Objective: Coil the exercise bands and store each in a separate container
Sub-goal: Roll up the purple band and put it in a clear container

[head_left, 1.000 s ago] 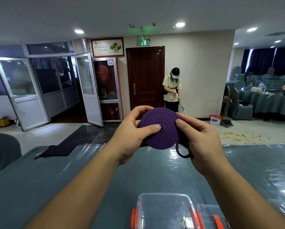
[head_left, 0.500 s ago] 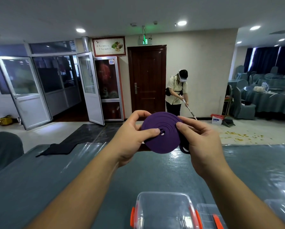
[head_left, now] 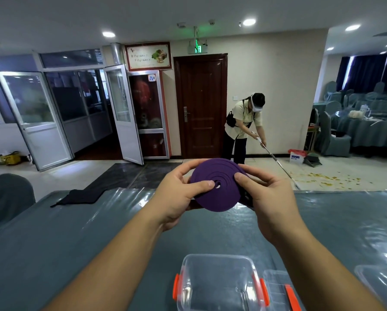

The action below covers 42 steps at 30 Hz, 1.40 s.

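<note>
Banquet-hall clutter fills the far end of the room: a dark wooden door point(head_left: 201, 104), glass doors swung open on the left, and a person sweeping point(head_left: 244, 122) scattered yellow bits off the floor at the right. Nearer, a grey-green table point(head_left: 80, 239) under clear plastic sheeting runs across the whole head view, with a black cloth point(head_left: 80, 196) lying at its far left edge.

Above the table's middle, both hands hold the purple band point(head_left: 215, 187), wound into a flat disc. The left hand point(head_left: 177, 196) grips it, thumb laid across the face near the small centre hole and fingers curled behind. The right hand point(head_left: 268, 198) pinches the right rim, thumb on the face; whether a loose tail hangs behind that palm I cannot tell.

To my eye the coiling is all but finished. Doing this step well means keeping thumb pressure on the face so the spiral does not spring open, tucking any loose end under the outer turn, then lowering the disc flat into the clear container point(head_left: 217, 286) with orange latches at the near edge. A second container point(head_left: 282, 290) touches its right side, and another clear rim point(head_left: 376, 279) shows at the far right.
</note>
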### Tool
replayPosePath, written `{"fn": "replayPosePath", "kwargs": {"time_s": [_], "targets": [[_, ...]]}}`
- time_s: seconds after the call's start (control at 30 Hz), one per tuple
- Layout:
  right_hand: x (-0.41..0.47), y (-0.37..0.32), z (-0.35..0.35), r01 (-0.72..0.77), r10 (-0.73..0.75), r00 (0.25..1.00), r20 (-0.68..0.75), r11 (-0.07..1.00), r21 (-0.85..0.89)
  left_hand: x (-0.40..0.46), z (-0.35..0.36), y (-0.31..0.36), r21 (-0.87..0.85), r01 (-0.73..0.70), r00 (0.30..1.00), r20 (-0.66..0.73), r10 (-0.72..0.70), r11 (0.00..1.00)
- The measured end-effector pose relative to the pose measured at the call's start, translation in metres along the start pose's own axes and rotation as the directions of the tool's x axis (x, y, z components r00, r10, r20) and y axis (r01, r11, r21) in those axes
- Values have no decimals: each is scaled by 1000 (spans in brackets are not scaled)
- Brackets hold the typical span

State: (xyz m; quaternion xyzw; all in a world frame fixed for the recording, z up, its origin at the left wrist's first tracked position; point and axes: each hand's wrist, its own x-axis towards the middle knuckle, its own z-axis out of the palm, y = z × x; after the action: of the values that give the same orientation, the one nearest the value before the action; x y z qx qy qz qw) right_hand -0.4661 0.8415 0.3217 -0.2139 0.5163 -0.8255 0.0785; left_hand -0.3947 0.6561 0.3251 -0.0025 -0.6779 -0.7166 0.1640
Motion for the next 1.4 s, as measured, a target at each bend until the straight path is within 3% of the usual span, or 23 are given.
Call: {"fn": "replayPosePath", "kwargs": {"time_s": [0.27,0.6,0.8,0.97,1.17,1.4], "targets": [[-11,17,-11,12,-2,993,-121,997,81,-3,30,-31,-186,-43,981,-192,7,982],[-21,56,-22,-146,216,956,-197,937,316,-13,53,-70,-277,-19,905,-413,-101,961],[-27,104,-29,-149,240,901,-362,954,261,-15,53,-108,-346,30,861,-468,-200,938],[-40,148,-28,-274,338,888,-311,934,229,-15,41,-151,-411,64,770,-559,-307,909],[-36,201,-32,-394,424,837,-345,906,157,-14,23,-207,-522,174,692,-539,-481,835],[-38,260,-66,-583,565,734,-377,809,79,-13,1,-279,-494,451,594,-455,-663,743]]}}
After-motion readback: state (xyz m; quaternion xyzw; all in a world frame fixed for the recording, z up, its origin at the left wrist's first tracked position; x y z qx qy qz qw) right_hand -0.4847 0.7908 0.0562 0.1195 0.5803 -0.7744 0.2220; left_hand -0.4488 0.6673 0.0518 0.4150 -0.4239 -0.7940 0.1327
